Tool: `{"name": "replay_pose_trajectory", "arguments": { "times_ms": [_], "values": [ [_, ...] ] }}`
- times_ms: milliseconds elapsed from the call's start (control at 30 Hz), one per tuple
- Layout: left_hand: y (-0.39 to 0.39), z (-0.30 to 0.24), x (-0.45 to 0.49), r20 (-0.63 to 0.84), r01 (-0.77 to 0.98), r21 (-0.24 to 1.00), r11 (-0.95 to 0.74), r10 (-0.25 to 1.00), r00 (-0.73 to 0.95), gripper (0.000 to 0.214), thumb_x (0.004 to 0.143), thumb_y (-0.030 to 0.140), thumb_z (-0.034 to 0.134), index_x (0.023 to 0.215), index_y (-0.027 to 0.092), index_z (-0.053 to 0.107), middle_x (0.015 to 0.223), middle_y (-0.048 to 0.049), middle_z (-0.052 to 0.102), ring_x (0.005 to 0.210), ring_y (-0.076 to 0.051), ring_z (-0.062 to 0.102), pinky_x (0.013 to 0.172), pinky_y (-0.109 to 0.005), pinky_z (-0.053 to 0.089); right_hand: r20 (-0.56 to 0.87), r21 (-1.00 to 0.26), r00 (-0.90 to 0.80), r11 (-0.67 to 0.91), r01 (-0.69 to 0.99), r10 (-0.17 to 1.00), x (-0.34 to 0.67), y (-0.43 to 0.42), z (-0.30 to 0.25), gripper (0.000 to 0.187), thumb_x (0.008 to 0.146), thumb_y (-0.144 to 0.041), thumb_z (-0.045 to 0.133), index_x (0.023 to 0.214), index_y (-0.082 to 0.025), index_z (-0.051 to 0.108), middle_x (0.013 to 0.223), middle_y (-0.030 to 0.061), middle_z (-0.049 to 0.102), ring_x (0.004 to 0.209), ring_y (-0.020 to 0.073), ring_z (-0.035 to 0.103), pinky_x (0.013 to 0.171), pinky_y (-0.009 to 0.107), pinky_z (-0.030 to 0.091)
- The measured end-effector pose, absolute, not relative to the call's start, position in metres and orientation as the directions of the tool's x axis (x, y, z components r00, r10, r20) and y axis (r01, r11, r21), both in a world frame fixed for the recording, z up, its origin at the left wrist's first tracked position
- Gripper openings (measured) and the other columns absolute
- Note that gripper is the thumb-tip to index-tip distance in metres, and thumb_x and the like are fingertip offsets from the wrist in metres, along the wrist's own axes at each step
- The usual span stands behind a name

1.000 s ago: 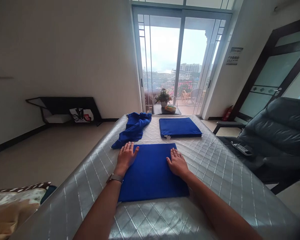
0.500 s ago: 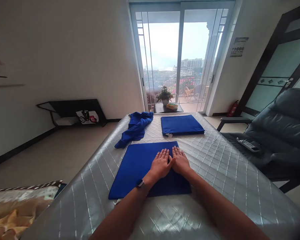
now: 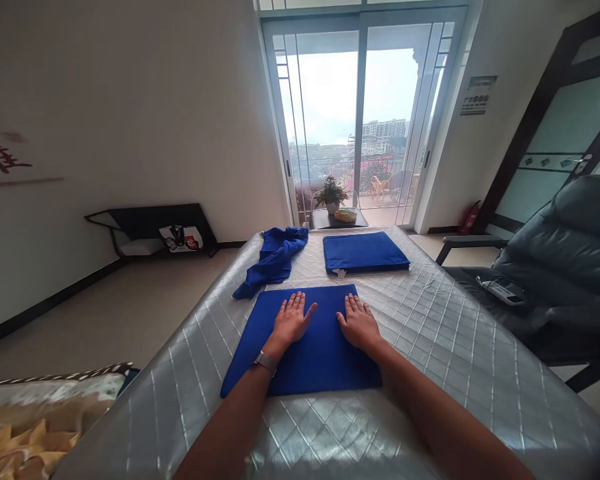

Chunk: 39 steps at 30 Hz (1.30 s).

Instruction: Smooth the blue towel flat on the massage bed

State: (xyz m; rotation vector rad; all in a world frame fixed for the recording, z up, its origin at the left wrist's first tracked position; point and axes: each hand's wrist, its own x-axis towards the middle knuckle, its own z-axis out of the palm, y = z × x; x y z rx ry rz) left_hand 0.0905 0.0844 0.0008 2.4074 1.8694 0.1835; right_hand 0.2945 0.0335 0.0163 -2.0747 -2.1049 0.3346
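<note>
A folded blue towel (image 3: 310,360) lies flat on the silver quilted mattress (image 3: 430,347) in front of me. My left hand (image 3: 291,320) rests palm down on its upper middle, fingers spread. My right hand (image 3: 359,323) lies flat on its upper right part, fingers apart. Neither hand grips anything. Farther back, a second folded blue towel (image 3: 364,252) lies neatly on the right. A crumpled blue towel (image 3: 273,260) sits at the back left.
A black reclining chair (image 3: 550,267) with a remote (image 3: 503,290) stands close on the right. Beyond the mattress are a small table with a potted plant (image 3: 332,195) and glass balcony doors. A low black shelf (image 3: 153,230) lines the left wall. Patterned bedding (image 3: 35,420) lies at lower left.
My left hand slid from the towel's left edge across to beside my right hand, then back left to the middle. My right hand stayed near the towel's upper right.
</note>
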Motion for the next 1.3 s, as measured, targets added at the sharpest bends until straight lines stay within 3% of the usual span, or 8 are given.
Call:
{"name": "replay_pose_trajectory", "arguments": {
  "times_ms": [433,700,967,1100,1300],
  "values": [
    [0.098,-0.02,0.002,0.096,0.965,0.082,-0.249,0.966,0.241,0.069,0.103,0.055,0.019,0.157,0.014,0.028,0.163,-0.0119,0.026,0.151,-0.026,0.023,0.123,-0.05,0.02,-0.03,-0.272,-0.029,0.02,0.962,0.999,0.296,0.035,0.013,0.072,0.101,-0.048,0.019,0.159,-0.006,0.017,0.166,0.0097,0.012,0.153,0.0203,0.007,0.123,0.038,0.002],
    [0.089,-0.024,-0.026,0.111,0.969,0.152,-0.195,0.978,0.179,0.072,0.103,0.055,0.019,0.155,0.007,0.031,0.162,-0.0157,0.026,0.151,-0.027,0.021,0.123,-0.047,0.021,-0.032,-0.253,-0.028,0.019,0.967,0.999,0.295,0.035,0.015,0.071,0.101,-0.047,0.019,0.158,-0.005,0.018,0.166,0.0095,0.012,0.153,0.0207,0.008,0.123,0.039,0.005],
    [0.09,-0.025,-0.025,0.149,0.963,0.155,-0.222,0.968,0.2,0.073,0.103,0.057,0.019,0.154,0.007,0.034,0.161,-0.0162,0.029,0.15,-0.028,0.025,0.122,-0.047,0.023,0.008,-0.134,-0.063,0.063,0.989,0.998,0.292,0.023,0.02,0.069,0.102,-0.043,0.019,0.157,-0.003,0.021,0.165,0.0124,0.016,0.153,0.0227,0.009,0.123,0.043,0.001],
    [0.089,-0.024,-0.024,0.133,0.965,0.161,-0.205,0.974,0.185,0.072,0.103,0.057,0.02,0.154,0.009,0.033,0.162,-0.015,0.028,0.151,-0.026,0.023,0.123,-0.046,0.021,-0.034,-0.11,-0.089,0.085,0.99,0.995,0.285,0.003,0.028,0.07,0.102,-0.045,0.018,0.157,-0.002,0.023,0.164,0.0149,0.017,0.153,0.024,0.011,0.123,0.044,0.0],
    [0.089,-0.026,-0.024,0.163,0.964,0.15,-0.22,0.967,0.195,0.072,0.103,0.057,0.017,0.154,0.01,0.035,0.161,-0.0155,0.03,0.15,-0.028,0.026,0.121,-0.048,0.025,-0.138,-0.136,-0.055,0.036,0.99,0.989,0.281,-0.01,0.032,0.08,0.1,-0.059,0.014,0.158,-0.003,0.014,0.166,0.0125,0.008,0.153,0.0232,0.005,0.124,0.042,0.001]
  ]
}}
